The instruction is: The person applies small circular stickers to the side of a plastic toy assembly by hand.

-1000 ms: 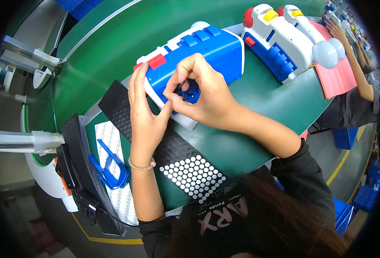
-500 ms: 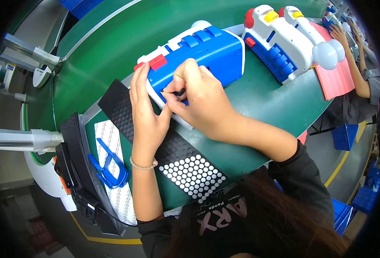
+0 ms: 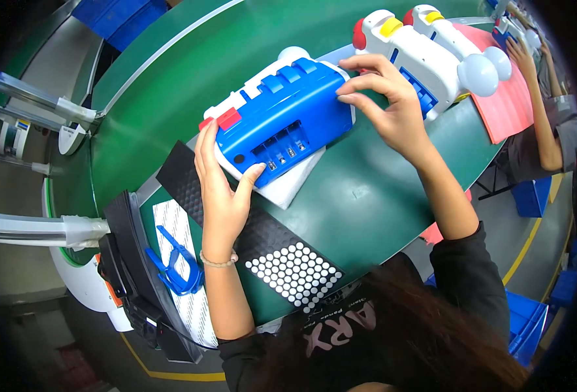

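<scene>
A blue-and-white plastic toy with a red tab at its left end lies tilted on a white pad. Its battery compartment faces me uncovered, with metal contacts inside and no batteries. A black round dot sits on the blue face near the left corner. My left hand grips that left end, thumb on the front face, fingers along the side. At the toy's right end, my right hand is open with bent, parted fingers; whether the tips touch the toy I cannot tell.
Below lies a black dimpled sheet bearing rows of white round pieces. A blue plastic frame rests on a white strip at left. Two similar toys stand at right, near pink sheets; a co-worker's arm is beyond.
My right hand has left the toy's front left corner, where it pinched something dark, and moved to the right end. The black dot and battery compartment are now exposed. My left hand keeps its hold.
</scene>
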The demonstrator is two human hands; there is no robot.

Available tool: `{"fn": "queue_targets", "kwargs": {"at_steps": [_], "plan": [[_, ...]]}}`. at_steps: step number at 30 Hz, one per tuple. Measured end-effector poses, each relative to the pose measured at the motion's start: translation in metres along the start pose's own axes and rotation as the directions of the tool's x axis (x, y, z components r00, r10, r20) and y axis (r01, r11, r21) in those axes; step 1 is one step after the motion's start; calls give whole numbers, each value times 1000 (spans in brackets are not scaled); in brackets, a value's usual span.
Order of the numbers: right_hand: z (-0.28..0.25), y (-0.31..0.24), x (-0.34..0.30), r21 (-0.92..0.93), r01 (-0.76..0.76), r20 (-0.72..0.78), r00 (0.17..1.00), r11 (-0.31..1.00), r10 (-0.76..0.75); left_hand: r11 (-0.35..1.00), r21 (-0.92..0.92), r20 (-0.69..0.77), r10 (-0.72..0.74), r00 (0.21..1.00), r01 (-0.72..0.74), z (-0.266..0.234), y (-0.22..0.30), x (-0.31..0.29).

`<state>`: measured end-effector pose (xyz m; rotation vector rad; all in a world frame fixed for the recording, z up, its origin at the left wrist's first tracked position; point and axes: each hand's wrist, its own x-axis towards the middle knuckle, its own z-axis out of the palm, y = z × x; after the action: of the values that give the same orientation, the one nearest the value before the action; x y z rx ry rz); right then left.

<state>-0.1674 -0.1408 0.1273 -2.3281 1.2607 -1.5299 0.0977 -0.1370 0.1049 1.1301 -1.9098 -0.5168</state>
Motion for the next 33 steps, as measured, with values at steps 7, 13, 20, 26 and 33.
{"fn": "queue_targets", "kwargs": {"at_steps": [7,13,20,26,33], "plan": [[15,22,-20,429,-169,-64,974,887,217,1000,-12,11,26,1000,-25,-1,-4,-2],[16,20,-19,288,-107,-101,985,952,141,1000,5,22,-10,1000,10,1,-2,-2],[20,14,-20,212,-93,-173,976,973,131,1000,0,3,-15,1000,15,4,-4,-2],[14,9,-17,222,-146,-150,972,964,182,999,32,-14,13,1000,-13,3,-5,-5],[11,28,-19,762,-275,-121,829,586,547,932,362,83,-47,995,14,-20,29,-20]]}}
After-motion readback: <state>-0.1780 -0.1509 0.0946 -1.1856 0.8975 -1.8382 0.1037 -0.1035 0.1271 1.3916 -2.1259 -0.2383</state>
